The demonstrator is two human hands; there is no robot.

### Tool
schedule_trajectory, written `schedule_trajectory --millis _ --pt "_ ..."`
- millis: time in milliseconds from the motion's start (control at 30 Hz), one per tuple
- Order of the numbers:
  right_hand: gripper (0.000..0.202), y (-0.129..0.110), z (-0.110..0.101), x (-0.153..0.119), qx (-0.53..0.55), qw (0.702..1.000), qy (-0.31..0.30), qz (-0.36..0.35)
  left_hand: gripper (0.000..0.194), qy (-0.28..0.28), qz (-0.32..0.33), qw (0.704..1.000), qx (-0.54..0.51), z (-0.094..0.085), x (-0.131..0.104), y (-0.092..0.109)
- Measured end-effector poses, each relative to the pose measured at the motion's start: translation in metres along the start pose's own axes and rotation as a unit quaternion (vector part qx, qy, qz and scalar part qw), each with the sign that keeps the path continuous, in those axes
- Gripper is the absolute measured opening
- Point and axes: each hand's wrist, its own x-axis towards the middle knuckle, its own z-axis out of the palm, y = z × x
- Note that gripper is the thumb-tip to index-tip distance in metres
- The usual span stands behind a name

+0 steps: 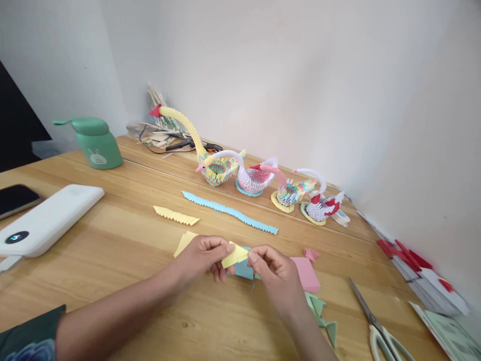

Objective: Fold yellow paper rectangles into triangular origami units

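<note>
The folded yellow paper (pixel 235 254) is between the 2 hands, just above the wooden table (pixel 150 321). The left hand (pixel 210 255) pinches its left side between thumb and fingers, a narrow grip; the right hand (pixel 276 276) holds the pointed right end the same way—thumb and fingertips closed on it. Below and behind it lies blue paper (pixel 245 271), partly hidden by the hands, and yellow sheets (pixel 184 241) show just beyond the left hand. Beside the right hand are a pink paper stack (pixel 306 274), a small pink folded piece (pixel 311 254) and green folded pieces (pixel 317 305), with open scissors (pixel 372 319) farther right. Beyond the hands lie a short yellow chain (pixel 176 215) and a longer blue chain (pixel 230 212) of interlocked paper. Farther back, 4 paper swans (pixel 250 179) stand in a row near the wall. A white power bank (pixel 52 218), a dark phone (pixel 17 200) and a green bottle (pixel 98 143) are at the left.
</note>
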Motion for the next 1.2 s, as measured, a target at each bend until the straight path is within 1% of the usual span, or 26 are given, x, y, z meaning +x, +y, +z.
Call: schedule_trajectory --millis 167,233,300,367,400,433,500,533,567,633,700,733,800,867,900,1000,1067,1200 --pt "0.027 -0.0005 -0.0028 0.0007 0.002 1.0 0.012 0.001 0.04 -0.028 0.011 0.999 -0.022 -0.0013 0.0019 -0.0042" --pt "0.028 0.0006 -0.0038 0.0017 0.007 1.0 0.019 0.009 0.04 -0.027 0.019 0.999 -0.032 -0.0016 0.0033 -0.0058" --pt "0.028 0.0026 -0.0041 0.003 0.025 0.999 0.016 0.018 0.04 -0.004 0.039 0.999 -0.021 -0.0011 0.004 -0.0065" --pt "0.029 0.005 -0.0037 0.0045 0.038 0.999 0.006 0.027 0.047 0.028 0.078 0.997 0.008 0.0001 0.0035 -0.0059" --pt "0.03 0.0061 -0.0033 0.0051 0.042 0.999 0.001 0.031 0.047 0.04 0.099 0.994 0.027 0.0006 0.0028 -0.0051" --pt "0.031 0.007 -0.0029 0.0056 0.045 0.998 -0.006 0.034 0.041 0.048 0.114 0.991 0.047 0.001 0.002 -0.0041" --pt "0.033 0.0075 -0.0021 0.0058 0.048 0.998 -0.026 0.032 0.023 0.048 0.111 0.989 0.08 0.0006 0.0007 -0.0016" --pt "0.033 0.0071 -0.0019 0.0053 0.047 0.998 -0.037 0.028 0.022 0.042 0.096 0.991 0.088 -0.0001 0.0004 -0.0003" --pt "0.032 0.0063 -0.0019 0.0045 0.041 0.998 -0.039 0.023 0.027 0.036 0.077 0.993 0.087 -0.001 0.0005 0.001" --pt "0.028 0.0042 -0.0025 0.0022 0.015 1.0 -0.018 -0.002 0.036 0.023 0.046 0.996 0.069 -0.0032 0.0014 0.0028" --pt "0.026 0.0027 -0.0034 -0.0005 -0.027 0.999 0.014 -0.043 0.038 0.013 0.037 0.998 0.051 -0.0049 0.0028 0.0034" --pt "0.027 0.0024 -0.0038 -0.0015 -0.053 0.996 0.017 -0.068 0.037 0.008 0.038 0.998 0.046 -0.0054 0.0033 0.0033" --pt "0.028 0.0027 -0.0043 -0.0026 -0.114 0.986 -0.01 -0.118 0.035 0.001 0.042 0.998 0.037 -0.0054 0.0034 0.0027" --pt "0.019 0.0037 -0.0044 -0.0023 -0.169 0.97 -0.033 -0.172 0.032 -0.005 0.044 0.999 0.029 -0.0047 0.0024 0.0023" --pt "0.015 0.0042 -0.0044 -0.0019 -0.188 0.96 -0.036 -0.203 0.03 -0.008 0.044 0.999 0.025 -0.0042 0.0017 0.0023" --pt "0.018 0.0051 -0.0053 -0.0004 -0.21 0.935 -0.021 -0.285 0.029 -0.016 0.044 0.999 0.017 -0.0034 0.0005 0.0024" --pt "0.02 0.0052 -0.0067 0.0002 -0.214 0.925 -0.013 -0.314 0.031 -0.019 0.037 0.999 0.024 -0.0039 0.001 0.0022" --pt "0.021 0.0054 -0.0092 0.0007 -0.219 0.919 -0.014 -0.327 0.033 -0.023 0.015 0.998 0.047 -0.0067 0.0029 0.0022"
